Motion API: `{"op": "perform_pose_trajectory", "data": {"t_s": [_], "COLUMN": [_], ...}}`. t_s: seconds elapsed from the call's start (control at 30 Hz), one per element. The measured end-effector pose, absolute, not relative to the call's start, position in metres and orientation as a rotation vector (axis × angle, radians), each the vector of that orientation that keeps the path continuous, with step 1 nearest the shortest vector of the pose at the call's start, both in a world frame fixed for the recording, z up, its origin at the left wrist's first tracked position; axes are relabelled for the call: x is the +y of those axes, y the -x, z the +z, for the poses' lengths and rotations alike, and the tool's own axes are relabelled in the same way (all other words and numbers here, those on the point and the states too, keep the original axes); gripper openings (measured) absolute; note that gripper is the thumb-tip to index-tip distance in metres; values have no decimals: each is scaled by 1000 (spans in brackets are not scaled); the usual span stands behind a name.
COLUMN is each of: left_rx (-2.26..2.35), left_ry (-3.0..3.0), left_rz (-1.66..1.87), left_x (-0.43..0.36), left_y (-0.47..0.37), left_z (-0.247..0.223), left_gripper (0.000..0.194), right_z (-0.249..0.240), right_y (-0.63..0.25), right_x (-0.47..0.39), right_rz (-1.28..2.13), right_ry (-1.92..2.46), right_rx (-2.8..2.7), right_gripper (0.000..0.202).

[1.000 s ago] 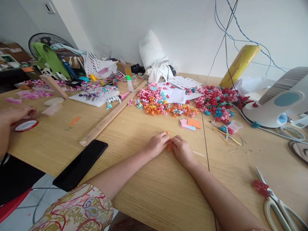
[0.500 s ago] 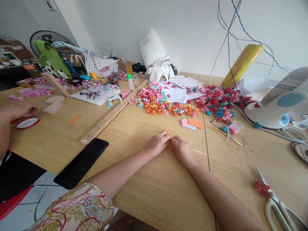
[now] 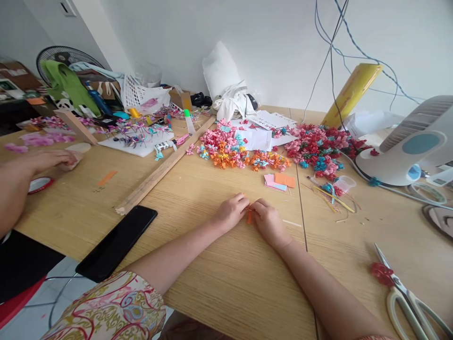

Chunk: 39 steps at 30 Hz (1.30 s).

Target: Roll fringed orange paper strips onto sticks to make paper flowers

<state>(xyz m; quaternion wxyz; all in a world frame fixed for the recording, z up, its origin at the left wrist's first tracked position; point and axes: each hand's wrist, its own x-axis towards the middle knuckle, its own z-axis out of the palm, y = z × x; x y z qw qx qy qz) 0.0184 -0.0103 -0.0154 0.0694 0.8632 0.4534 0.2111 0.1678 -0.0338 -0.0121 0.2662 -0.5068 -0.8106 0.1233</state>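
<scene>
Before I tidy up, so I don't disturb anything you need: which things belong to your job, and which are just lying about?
In the job: orange strip, held by left hand and right hand; probably paper slips, flowers, scissors.

Lying about, it seems: phone, wooden bar, yellow roll.

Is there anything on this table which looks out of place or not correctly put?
Yes, the black phone: its near end sticks out past the edge of the table, which looks precarious. I see no spilled liquid.

orange strip (image 3: pixel 249 217) seemingly part hidden; scissors (image 3: pixel 398 283) cut off
</scene>
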Motion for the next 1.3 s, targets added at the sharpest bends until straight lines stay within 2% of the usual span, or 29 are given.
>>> {"op": "perform_pose_trajectory", "data": {"t_s": [0.47, 0.77, 1.3], "left_rx": [1324, 1331, 1305], "left_ry": [-2598, -2607, -2549], "left_rz": [671, 695, 700], "left_x": [-8, -9, -8], "left_y": [-15, -18, -17], "left_z": [-21, -21, -22], "left_gripper": [11, 8, 11], "right_z": [-13, -13, -12], "right_y": [-168, -166, -166], "right_x": [-36, -35, -34], "right_rz": [245, 320, 264], "right_ry": [1427, 1421, 1432], "right_rx": [-2385, -2200, -2270], "right_gripper": [18, 17, 19]}}
